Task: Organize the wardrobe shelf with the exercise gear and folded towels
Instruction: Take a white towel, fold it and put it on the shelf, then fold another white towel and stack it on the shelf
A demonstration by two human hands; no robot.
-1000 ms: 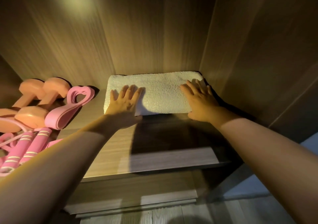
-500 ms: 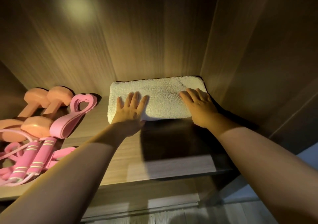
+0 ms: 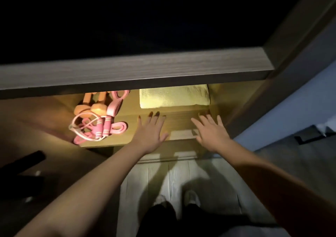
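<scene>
A folded pale towel (image 3: 174,96) lies at the back right of the lit wardrobe shelf (image 3: 131,127). On the shelf's left lie two peach dumbbells (image 3: 92,107), a pink resistance band (image 3: 116,100) and a pink skipping rope (image 3: 94,127) in a loose tangle. My left hand (image 3: 150,131) hovers over the shelf's front with fingers spread, holding nothing. My right hand (image 3: 211,130) is beside it, also spread and empty. Both hands are short of the towel and apart from it.
An upper shelf board (image 3: 136,71) crosses the view above the lit shelf and hides its back. The wardrobe's right side panel (image 3: 254,109) stands close to my right hand. Pale floorboards (image 3: 181,178) and my shoes (image 3: 190,198) show below.
Both hands have come off the towel and pulled back to the shelf's front. The camera has backed away and tilted down, so the upper shelf board and the floor are now in view.
</scene>
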